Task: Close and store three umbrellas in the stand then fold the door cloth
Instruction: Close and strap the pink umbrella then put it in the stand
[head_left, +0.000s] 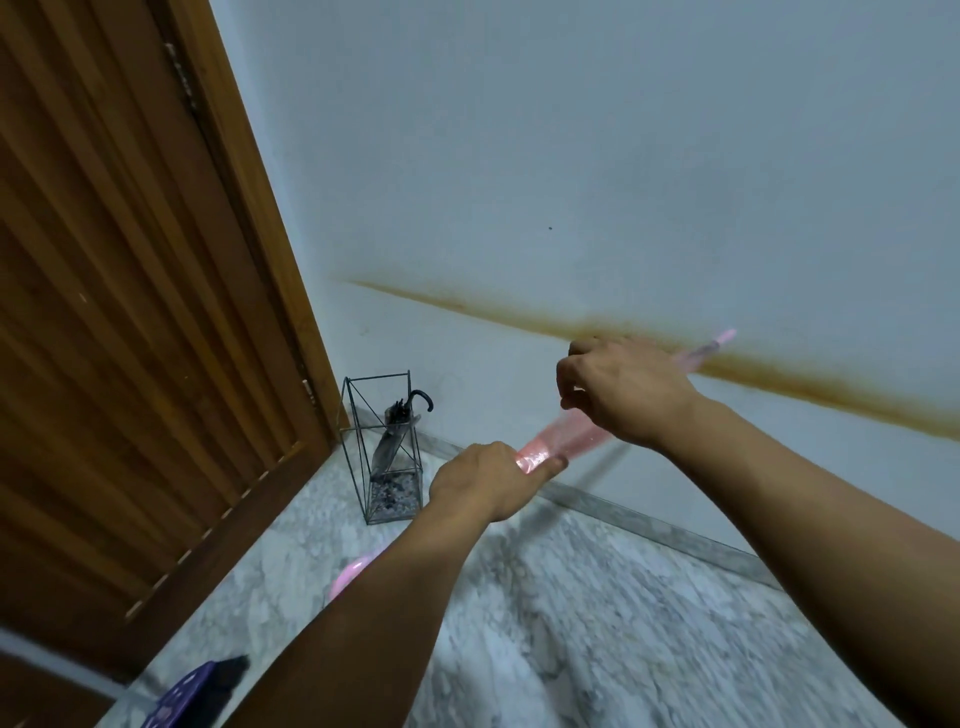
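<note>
A closed pink translucent umbrella (563, 441) slants up to the right in front of me, its tip near the wall stain. My left hand (483, 480) grips its lower part near the handle; the pink handle curve shows below my forearm. My right hand (623, 395) is curled round the canopy higher up. A black wire umbrella stand (384, 447) sits in the corner by the door, with one closed clear umbrella with a black hooked handle (400, 431) inside. The stand is to the left of both hands and beyond them.
A wooden door (130, 312) fills the left side. A pale wall with a brown stain line runs behind the hands. The marble floor (597, 623) spreads below. A purple patterned object (192, 696) lies at the bottom left edge.
</note>
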